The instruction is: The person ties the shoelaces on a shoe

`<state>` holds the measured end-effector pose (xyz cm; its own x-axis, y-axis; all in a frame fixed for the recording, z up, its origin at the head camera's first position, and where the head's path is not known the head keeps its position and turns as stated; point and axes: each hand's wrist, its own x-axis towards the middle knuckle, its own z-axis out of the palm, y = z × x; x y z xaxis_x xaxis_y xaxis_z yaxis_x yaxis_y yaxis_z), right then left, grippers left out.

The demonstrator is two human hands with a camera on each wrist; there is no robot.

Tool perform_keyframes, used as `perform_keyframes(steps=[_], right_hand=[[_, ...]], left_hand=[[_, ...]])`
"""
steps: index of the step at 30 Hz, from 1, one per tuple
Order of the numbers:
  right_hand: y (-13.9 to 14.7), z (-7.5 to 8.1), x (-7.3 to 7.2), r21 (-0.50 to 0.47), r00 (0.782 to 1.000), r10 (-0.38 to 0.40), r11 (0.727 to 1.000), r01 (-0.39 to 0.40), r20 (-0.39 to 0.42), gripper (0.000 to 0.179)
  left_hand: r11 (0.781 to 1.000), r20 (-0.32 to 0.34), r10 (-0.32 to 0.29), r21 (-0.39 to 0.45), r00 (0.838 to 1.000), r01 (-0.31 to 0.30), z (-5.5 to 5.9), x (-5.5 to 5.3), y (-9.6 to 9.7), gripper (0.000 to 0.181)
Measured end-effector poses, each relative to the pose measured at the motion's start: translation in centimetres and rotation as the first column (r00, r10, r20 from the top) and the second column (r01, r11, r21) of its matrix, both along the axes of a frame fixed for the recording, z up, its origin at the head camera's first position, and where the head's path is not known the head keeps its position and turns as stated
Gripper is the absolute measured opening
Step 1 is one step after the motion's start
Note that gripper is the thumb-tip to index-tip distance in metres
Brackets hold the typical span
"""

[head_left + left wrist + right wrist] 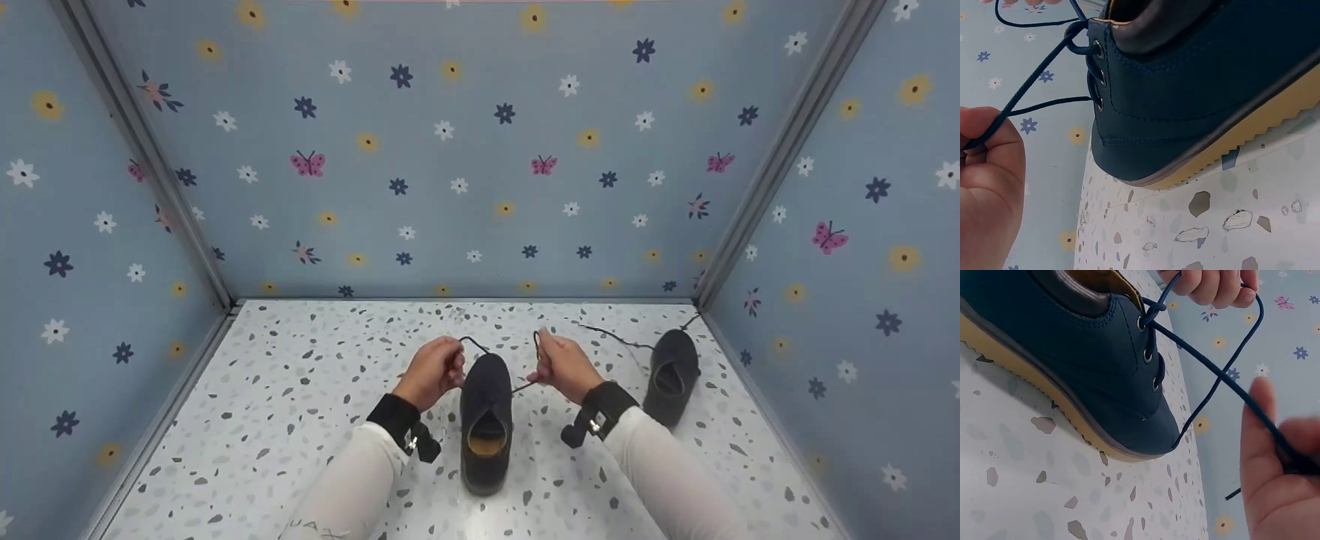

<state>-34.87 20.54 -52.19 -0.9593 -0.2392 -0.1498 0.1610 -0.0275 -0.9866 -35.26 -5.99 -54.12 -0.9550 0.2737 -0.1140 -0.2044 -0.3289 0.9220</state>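
Observation:
A dark blue lace-up shoe [486, 390] stands on the speckled surface between my hands, its toe away from me. To its left, my left hand [433, 370] pinches one end of the lace [1033, 79] between thumb and curled fingers. On the other side, my right hand [565, 366] grips the other lace end [1207, 363], which runs taut from the top eyelets. A crossed loop of lace, like a single knot [1153, 311], sits at the top eyelets. The left wrist view shows the shoe's tan ridged sole [1230, 143].
A second dark shoe [679, 356] stands to the right near the side wall, its laces [616, 335] loose and spread out. Flower-patterned blue panels [465, 157] enclose the speckled white surface [300, 420] at the back and both sides.

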Motion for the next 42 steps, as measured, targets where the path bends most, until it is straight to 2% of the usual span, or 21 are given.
perform_keyframes(steps=[6, 9, 14, 24, 36, 42], right_hand=[[-0.3, 0.1, -0.1, -0.081, 0.998, -0.01, 0.997, 0.015, 0.06, 0.036], [-0.3, 0.0, -0.2, -0.081, 0.999, -0.016, 0.996, 0.02, 0.05, 0.027], [0.0, -0.3, -0.2, -0.033, 1.0, -0.013, 0.999, 0.012, -0.023, 0.03], [0.9, -0.9, 0.1, 0.075, 0.99, -0.061, 0.995, 0.071, -0.126, 0.034], [1.4, -1.5, 0.2, 0.111, 0.991, -0.06, 0.991, 0.074, -0.121, 0.035], [1.4, -2.0, 0.4, 0.214, 0.987, -0.066, 0.972, 0.098, -0.15, 0.036]], left_hand=[[1.0, 0.006, -0.003, -0.01, 1.0, 0.004, -0.1, 0.0, 0.1, 0.023], [1.0, 0.015, -0.009, -0.014, 1.0, 0.01, -0.3, 0.0, 0.0, 0.022], [0.999, 0.013, -0.009, -0.033, 1.0, 0.01, -0.5, 0.0, -0.1, 0.018], [0.996, 0.029, -0.023, -0.085, 0.999, 0.026, -1.0, 0.3, -0.3, 0.019], [0.994, 0.04, -0.016, -0.108, 0.999, 0.02, -1.6, 0.3, -0.9, 0.017], [0.991, 0.044, -0.018, -0.13, 0.999, 0.023, -2.0, 0.5, -1.1, 0.014]])
